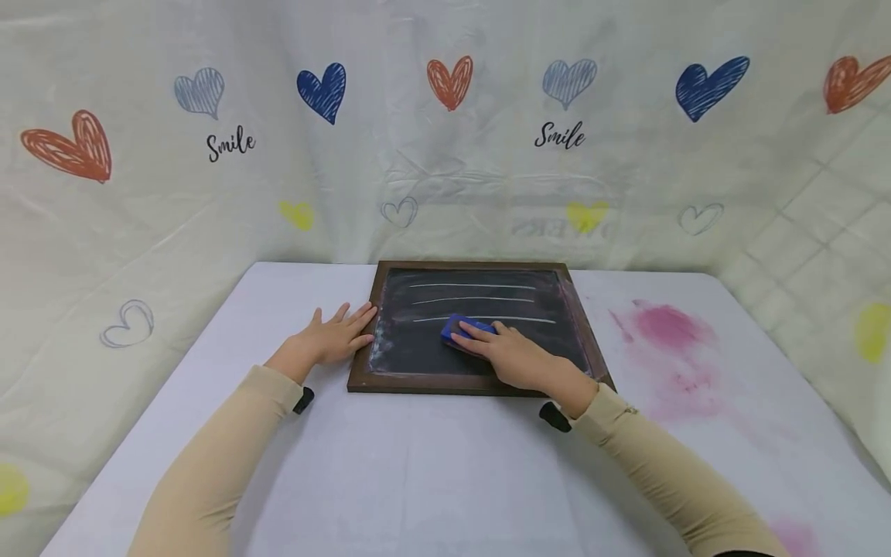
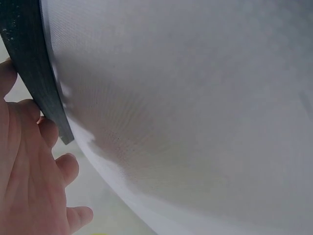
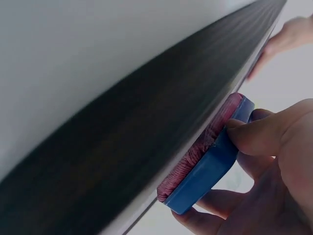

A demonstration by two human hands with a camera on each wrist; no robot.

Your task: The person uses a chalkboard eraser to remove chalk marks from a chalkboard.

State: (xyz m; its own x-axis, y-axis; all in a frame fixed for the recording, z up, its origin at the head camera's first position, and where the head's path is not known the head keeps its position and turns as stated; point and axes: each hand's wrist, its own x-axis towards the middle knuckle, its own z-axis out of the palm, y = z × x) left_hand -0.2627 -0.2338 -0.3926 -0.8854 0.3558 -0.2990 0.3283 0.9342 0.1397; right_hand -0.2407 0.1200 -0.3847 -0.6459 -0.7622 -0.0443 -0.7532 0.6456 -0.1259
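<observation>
A chalkboard [image 1: 418,352] in a brown wooden frame lies on the table with three white chalk lines across its upper part. My right hand [image 1: 518,356] grips a blue chalkboard eraser [image 1: 455,329] just below the lowest line. In the right wrist view, thumb and fingers pinch the blue back of the eraser [image 3: 205,169], and its pink, ribbed pad faces the board. Spread fingers of my left hand [image 1: 334,338] rest on the left side of the frame. The left wrist view shows those fingertips at the dark frame edge [image 2: 36,63].
The board lies on a white-covered table [image 1: 431,464], near its far edge. Pink smudges [image 1: 671,326] mark the cloth to the right. Behind hangs a pale curtain [image 1: 390,170] printed with hearts and "Smile".
</observation>
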